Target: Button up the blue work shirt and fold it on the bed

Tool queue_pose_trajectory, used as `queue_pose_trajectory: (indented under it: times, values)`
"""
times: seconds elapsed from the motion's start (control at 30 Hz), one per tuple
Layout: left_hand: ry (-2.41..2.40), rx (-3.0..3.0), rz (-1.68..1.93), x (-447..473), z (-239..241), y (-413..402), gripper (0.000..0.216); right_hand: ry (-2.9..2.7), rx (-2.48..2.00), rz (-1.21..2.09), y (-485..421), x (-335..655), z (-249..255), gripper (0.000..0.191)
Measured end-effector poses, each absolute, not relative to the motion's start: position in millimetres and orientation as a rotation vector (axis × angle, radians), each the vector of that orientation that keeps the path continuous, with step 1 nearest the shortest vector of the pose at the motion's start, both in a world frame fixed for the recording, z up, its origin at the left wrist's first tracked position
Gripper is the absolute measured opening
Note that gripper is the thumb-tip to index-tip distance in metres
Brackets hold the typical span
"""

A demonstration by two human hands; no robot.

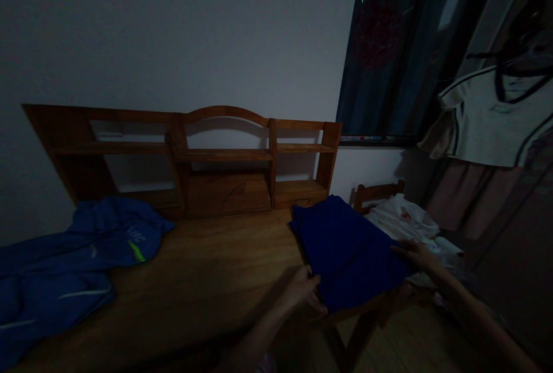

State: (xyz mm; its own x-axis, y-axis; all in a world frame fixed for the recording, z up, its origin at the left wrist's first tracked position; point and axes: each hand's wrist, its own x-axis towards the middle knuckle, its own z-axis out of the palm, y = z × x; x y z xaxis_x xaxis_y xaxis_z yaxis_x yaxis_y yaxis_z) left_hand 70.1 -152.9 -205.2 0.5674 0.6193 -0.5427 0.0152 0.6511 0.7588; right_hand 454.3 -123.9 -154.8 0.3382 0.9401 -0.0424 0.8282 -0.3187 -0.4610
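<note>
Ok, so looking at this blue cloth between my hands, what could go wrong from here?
The blue cloth seems to reach the table's right end, so a tug from your right hand might drag it over, toward the white fabric beyond. Its layers look slightly offset at the far left corner, so creases could set in if your left hand presses there. The dim room may also hide wrinkles.

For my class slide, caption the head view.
Left hand and right hand at opposite sides of a blue cloth on a wooden desk, with crumpled clothing farther left.
</note>
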Motion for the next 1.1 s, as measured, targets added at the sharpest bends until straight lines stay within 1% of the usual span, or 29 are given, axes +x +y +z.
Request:
queue_pose_trajectory:
  times: [0.07,0.1,0.3,0.33,0.4,0.47,0.5,0.6,0.67,0.73,0.8,0.9,1.0,1.1]
  values:
    - [0.945,0.803,0.44,66.6,-205.1,-148.9,0.048,-1.63,-2.235,0.597,-118.7,454.4,-163.1,0.038]
    - [0.969,0.811,0.47,63.9,-205.0,-146.4,0.046,-1.666,-2.221,0.625,-116.4,451.5,-166.1,0.041]
    - [1.105,0.879,0.436,46.3,-201.7,-136.5,0.037,-1.855,-2.245,0.49,-107.3,425.1,-165.4,0.041]
    - [1.11,0.906,0.419,45.7,-200.2,-137.4,0.036,-1.849,-2.277,0.429,-106.9,419.8,-162.0,0.041]
    - [1.1,0.983,0.384,46.3,-195.4,-141.3,0.034,-1.888,-2.304,0.189,-107.8,403.4,-154.1,0.047]
    - [1.098,1.1,0.328,47.3,-187.5,-147.0,0.03,-2.039,-2.206,-0.06,-112.2,377.0,-148.4,0.056]
    - [1.121,1.184,0.308,47.3,-182.4,-150.1,0.029,-2.15,-2.122,-0.124,-116.2,361.0,-147.8,0.058]
    - [1.334,1.562,0.344,45.0,-164.0,-159.4,0.027,-2.421,-1.977,-0.015,-136.2,315.4,-157.9,0.061]
    - [1.535,1.784,0.404,42.9,-151.4,-164.9,0.03,-2.487,-2.014,0.064,-154.0,297.2,-170.6,0.06]
    - [1.629,1.906,0.472,40.8,-140.9,-169.5,0.035,-2.503,-2.052,0.082,-171.2,290.6,-180.7,0.06]
    - [1.515,2.026,0.589,37.4,-134.1,-174.1,0.042,-2.505,-2.056,0.064,-184.7,289.8,-183.4,0.062]
    - [1.12,2.239,0.711,29.9,-134.2,-183.8,0.05,-2.513,-2.026,0.052,-197.1,283.4,-174.9,0.059]
    - [0.889,2.246,0.64,21.9,-144.7,-199.7,0.051,-2.579,-1.939,0.087,-206.6,263.6,-164.4,0.054]
    - [0.818,2.188,0.587,8.1,-154.5,-217.9,0.053,-2.663,-1.789,0.104,-220.9,239.7,-161.6,0.058]
